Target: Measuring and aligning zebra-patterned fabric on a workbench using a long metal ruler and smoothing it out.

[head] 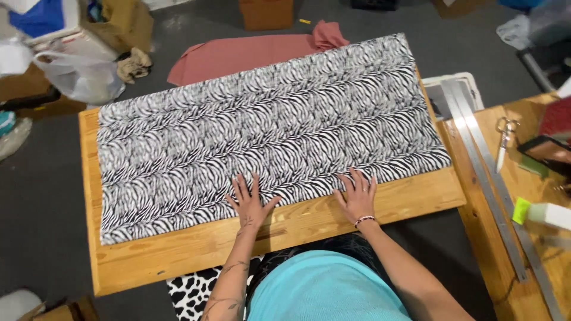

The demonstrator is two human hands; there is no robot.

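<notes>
A wooden surface stands on a grey floor, and its near edge is bare wood. Close to the person, under this edge, a piece of black-and-white spotted fabric lies low. Both hands rest flat on the near edge of a large zebra-print fabric, with palms down and holding nothing. The left hand has its fingers spread wide, half on the print and half on the wood. The right hand, with a beaded bracelet at the wrist, also lies open with fingers apart. The zebra-print fabric covers most of the surface, spread smooth from left to right. At the right, a second wooden table carries long metal rulers and scissors. Farther away, a pink fabric lies on the floor behind the surface, near a white plastic bag and cardboard boxes.
</notes>
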